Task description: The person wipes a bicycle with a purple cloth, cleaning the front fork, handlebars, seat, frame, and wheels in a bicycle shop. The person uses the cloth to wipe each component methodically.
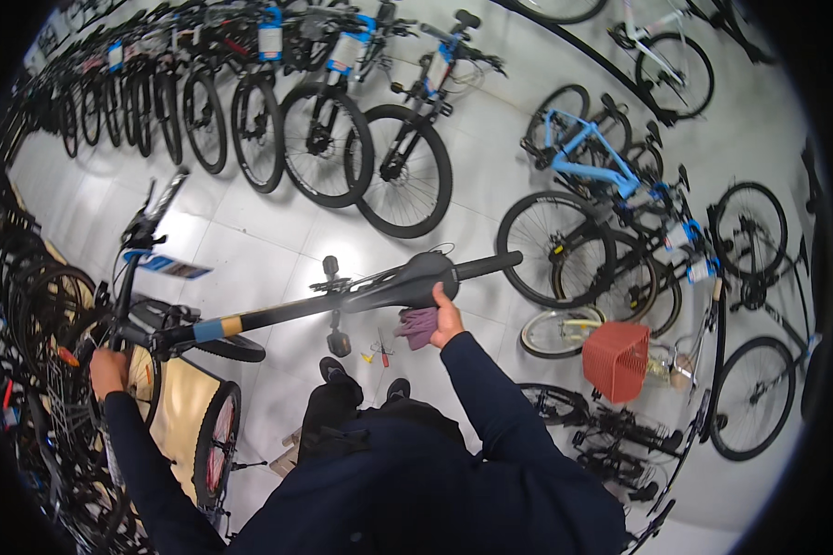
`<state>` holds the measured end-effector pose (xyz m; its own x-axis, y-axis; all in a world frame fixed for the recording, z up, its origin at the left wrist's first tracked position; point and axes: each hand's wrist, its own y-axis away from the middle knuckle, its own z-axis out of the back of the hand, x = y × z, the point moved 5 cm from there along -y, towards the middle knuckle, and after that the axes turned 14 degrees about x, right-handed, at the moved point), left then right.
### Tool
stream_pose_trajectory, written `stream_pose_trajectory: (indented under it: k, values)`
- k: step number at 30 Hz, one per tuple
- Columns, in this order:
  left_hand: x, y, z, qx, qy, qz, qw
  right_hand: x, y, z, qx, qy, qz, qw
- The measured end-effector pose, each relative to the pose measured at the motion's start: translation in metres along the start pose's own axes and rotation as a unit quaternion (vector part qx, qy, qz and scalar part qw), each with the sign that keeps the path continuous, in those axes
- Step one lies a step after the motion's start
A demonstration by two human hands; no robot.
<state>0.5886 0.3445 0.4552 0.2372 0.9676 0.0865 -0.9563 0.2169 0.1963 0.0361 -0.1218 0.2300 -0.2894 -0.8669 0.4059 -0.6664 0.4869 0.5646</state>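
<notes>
Facing bicycles (320, 143), pale floor (250, 240), right hand (448, 319) gripping purple cloth (420, 326) (left hand (109, 372), hold unclear)

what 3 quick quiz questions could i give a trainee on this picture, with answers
1. True or false: the red basket appears farther right in the picture than the person's right hand.
2. What colour is the cloth at that hand?
a) yellow
b) purple
c) green
3. Fill in: that hand's thumb lies against the bicycle's black ____.

Key: 1 true; 2 b, purple; 3 saddle.
</notes>
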Motion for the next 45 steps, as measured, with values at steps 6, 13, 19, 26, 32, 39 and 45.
stream_pose_trajectory:
  k: [6, 13, 19, 26, 32, 39, 45]
  values:
    - [0.029, 0.007, -0.010, 0.053, 0.034, 0.022, 0.998, -0.037, 0.027, 0.015, -0.032, -0.022, 0.013, 0.999]
    - [0.081, -0.111, -0.050, 0.148, 0.080, -0.082, 0.982, -0.036, 0.013, -0.018, -0.003, -0.032, 0.027, 0.999]
    - [0.060, -0.216, -0.043, 0.047, -0.040, -0.287, 0.956, -0.024, -0.029, -0.042, -0.010, 0.017, 0.103, 0.994]
    - [-0.013, -0.275, -0.025, -0.001, -0.222, -0.459, 0.860, -0.013, -0.052, -0.056, 0.006, -0.034, 0.171, 0.985]
    - [-0.088, -0.276, -0.003, 0.139, 0.029, -0.267, 0.953, -0.016, -0.020, -0.038, -0.091, -0.052, 0.146, 0.984]
    - [-0.191, -0.196, 0.023, 0.215, 0.281, -0.202, 0.913, -0.002, 0.017, -0.015, -0.119, -0.097, 0.179, 0.972]
    - [-0.216, -0.177, 0.004, 0.136, 0.215, -0.224, 0.941, 0.008, 0.035, 0.010, -0.118, -0.071, 0.205, 0.969]
